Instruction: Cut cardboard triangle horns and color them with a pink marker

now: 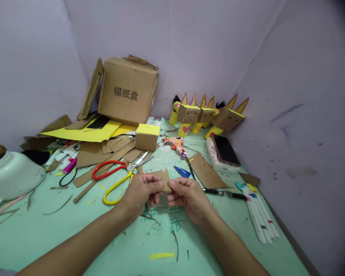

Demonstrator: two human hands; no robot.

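Between my two hands, just above the green table cover, is a small piece of cardboard [164, 180] with a raised fold or edge near its middle. My left hand [145, 191] pinches its left side, thumb on top. On the right side, my right hand [186, 195] grips it the same way. A pair of scissors [129, 167] with one red and one yellow handle lies open beside my left hand. Just beyond my right hand rests a blue pointed piece [182, 171]. A patterned glue gun [176, 145] lies farther back.
Cardboard figures [189, 113] with yellow legs and spikes stand at the back right. A phone [224, 148] lies on a white box, with white markers [258, 214] nearer. At the back left are a large carton [126, 90], yellow sheets [83, 132], scraps and a small yellow-topped box [147, 140].
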